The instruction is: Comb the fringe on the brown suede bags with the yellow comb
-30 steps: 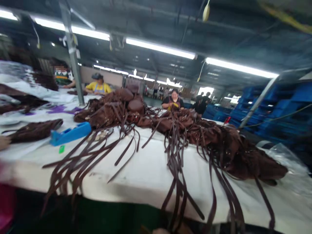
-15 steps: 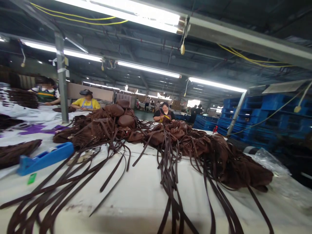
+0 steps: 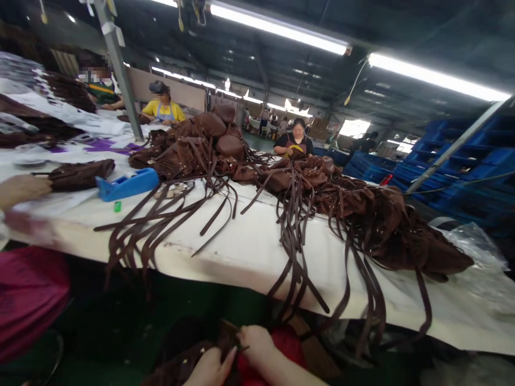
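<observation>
At the bottom of the head view, my left hand and my right hand are close together over my lap, below the table edge. Both have their fingers closed on a dark brown bag with small gold-coloured metal fittings. My left thumb presses against the brown material, while the right fingers curl over its upper part. Much of the bag is cut off or hidden by the hands. Similar brown bags with long straps lie heaped on the white table.
A blue tape dispenser and a small green piece lie on the table's left. Beside them a co-worker's hand touches a brown piece. Clear plastic lies right; blue pallets stand behind. Straps hang over the front edge.
The view has tipped downward and shifted left, bringing my hands, the bag in them and the table's front edge into view. A co-worker's hand now shows at the left.
</observation>
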Action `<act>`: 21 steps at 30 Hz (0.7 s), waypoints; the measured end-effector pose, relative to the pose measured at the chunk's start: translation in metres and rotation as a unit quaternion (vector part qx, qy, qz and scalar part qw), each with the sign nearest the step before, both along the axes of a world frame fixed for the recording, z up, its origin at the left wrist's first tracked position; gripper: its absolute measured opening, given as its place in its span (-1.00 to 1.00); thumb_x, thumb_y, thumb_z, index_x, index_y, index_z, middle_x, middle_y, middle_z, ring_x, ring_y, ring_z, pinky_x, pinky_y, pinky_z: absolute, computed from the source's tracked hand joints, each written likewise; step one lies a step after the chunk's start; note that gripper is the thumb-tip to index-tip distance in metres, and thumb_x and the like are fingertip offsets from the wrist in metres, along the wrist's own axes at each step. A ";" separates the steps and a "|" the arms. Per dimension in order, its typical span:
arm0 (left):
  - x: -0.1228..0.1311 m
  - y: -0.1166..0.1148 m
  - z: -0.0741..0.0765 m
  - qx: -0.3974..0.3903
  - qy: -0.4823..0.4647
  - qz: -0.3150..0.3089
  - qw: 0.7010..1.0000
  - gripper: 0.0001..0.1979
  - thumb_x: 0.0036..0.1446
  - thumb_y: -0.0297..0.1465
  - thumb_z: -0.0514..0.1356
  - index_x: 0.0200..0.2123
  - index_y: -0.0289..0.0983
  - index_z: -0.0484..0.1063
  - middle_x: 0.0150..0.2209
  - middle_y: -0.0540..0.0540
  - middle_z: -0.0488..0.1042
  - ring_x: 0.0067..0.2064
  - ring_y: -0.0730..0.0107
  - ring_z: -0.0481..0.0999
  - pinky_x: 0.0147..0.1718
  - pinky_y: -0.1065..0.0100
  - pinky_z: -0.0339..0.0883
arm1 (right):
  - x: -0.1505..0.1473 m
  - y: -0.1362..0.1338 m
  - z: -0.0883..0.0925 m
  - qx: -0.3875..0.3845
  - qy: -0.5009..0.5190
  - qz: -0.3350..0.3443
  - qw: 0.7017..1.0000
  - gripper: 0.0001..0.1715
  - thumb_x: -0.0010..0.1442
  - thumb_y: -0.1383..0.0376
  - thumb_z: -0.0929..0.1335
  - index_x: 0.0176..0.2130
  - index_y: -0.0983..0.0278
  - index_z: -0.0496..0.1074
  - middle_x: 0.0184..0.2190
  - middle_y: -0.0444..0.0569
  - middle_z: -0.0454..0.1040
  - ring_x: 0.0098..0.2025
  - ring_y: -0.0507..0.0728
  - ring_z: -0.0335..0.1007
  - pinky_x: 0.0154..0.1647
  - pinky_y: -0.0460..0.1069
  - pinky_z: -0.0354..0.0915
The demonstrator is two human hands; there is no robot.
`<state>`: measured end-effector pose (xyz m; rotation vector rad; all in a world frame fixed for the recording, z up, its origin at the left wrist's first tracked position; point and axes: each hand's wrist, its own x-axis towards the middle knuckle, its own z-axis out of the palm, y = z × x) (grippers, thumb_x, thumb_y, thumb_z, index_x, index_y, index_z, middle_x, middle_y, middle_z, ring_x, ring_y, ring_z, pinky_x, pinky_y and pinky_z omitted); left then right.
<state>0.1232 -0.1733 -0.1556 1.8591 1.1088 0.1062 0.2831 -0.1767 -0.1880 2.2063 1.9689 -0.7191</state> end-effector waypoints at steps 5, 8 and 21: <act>-0.001 -0.006 -0.003 -0.064 -0.141 0.000 0.988 -0.58 0.10 -0.04 0.06 -0.44 -0.26 0.47 -0.43 -0.15 0.52 -0.27 0.15 0.46 -0.19 0.28 0.31 | 0.048 -0.009 0.001 -0.061 -0.006 -0.033 0.998 -0.65 0.27 0.30 0.19 -0.33 0.33 0.50 -0.38 0.08 0.57 -0.34 0.16 0.51 -0.38 -0.05 0.32; -0.012 0.005 -0.013 -0.127 -0.185 0.094 0.970 -0.57 0.07 -0.02 0.09 -0.48 -0.29 0.43 -0.49 -0.13 0.48 -0.28 0.16 0.45 -0.20 0.28 0.31 | 0.061 -0.013 -0.001 -0.051 0.021 -0.022 0.998 -0.53 0.36 0.23 0.07 -0.18 0.36 0.45 -0.24 0.12 0.54 -0.19 0.12 0.47 -0.20 -0.07 0.28; -0.015 0.004 -0.023 -0.134 -0.205 0.049 0.968 -0.64 -0.01 -0.15 0.23 -0.31 -0.36 0.49 -0.33 -0.14 0.56 -0.27 0.20 0.48 -0.23 0.31 0.36 | -0.001 -0.032 0.045 0.022 -0.008 0.190 0.982 -0.56 0.37 0.13 0.02 -0.16 0.24 0.35 -0.30 0.04 0.53 -0.30 0.12 0.46 -0.29 -0.06 0.22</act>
